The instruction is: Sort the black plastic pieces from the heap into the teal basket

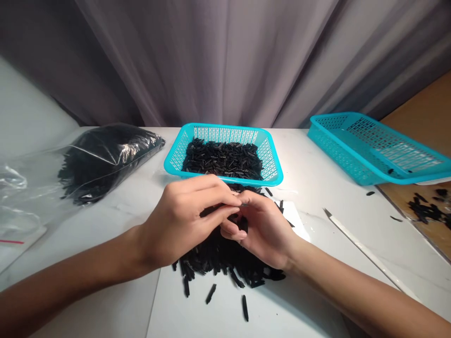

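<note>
My left hand [186, 216] and my right hand [262, 227] meet over a pile of small black plastic pieces [225, 263] on a white sheet [197, 310]. Both hands are closed in a pinch. Their fingertips come together on one small black piece [244, 205] held between them. Just behind the hands stands a turquoise perforated basket [273, 162] filled with several more black pieces.
A clear plastic bag of black pieces [102, 159] lies at the left. A second turquoise basket [373, 145] sits at the right, holding almost nothing. A thin white strip [366, 253] lies on the table at the right. Loose black pieces [428, 211] rest on the wooden surface far right.
</note>
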`<state>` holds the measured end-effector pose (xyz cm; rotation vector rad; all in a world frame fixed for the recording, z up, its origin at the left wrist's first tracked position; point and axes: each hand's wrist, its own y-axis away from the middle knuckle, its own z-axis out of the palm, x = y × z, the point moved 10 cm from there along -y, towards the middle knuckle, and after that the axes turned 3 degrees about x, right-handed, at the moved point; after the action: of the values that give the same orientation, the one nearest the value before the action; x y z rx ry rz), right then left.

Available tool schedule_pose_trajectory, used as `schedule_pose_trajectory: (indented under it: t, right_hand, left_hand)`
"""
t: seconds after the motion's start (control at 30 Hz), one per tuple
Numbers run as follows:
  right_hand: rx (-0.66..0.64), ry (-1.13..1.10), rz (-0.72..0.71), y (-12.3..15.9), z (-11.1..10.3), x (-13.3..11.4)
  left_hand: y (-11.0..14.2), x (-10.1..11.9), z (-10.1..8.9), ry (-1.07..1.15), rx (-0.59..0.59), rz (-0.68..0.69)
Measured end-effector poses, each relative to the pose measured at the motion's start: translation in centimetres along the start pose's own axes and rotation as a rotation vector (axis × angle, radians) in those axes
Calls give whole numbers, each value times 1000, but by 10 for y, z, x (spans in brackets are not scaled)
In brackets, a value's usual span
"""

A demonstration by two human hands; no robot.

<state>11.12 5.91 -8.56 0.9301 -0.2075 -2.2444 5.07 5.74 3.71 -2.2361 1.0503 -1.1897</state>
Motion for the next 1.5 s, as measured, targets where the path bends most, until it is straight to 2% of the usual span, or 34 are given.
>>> schedule_pose_trajectory:
  t: [0.07, 0.27, 0.43, 0.7, 0.9, 1.07, 1.5]
  right_hand:
    - [14, 80, -31, 2, -2, -6]
    - [74, 407, -213, 10, -6, -35]
    - [123, 548, -315, 17, -6, -55]
    - [116, 608, -312, 17, -9, -57]
    - [166, 613, -347, 18, -12, -63]
    - [177, 623, -359, 19, -13, -65]
    - [150, 652, -328, 16, -17, -65]
  left_hand:
    - [1, 1, -2, -34, 3, 24]
    - [-2, -4, -17, -89, 43, -16]
    - [-4, -8, -20, -98, 51, -46]
    - [-3, -12, -20, -127, 58, -72]
    - [-1, -24, -21, -98, 59, -179]
    - [-2, -25, -22, -81, 64, -175]
    - [1, -38, -22, -39, 92, -279]
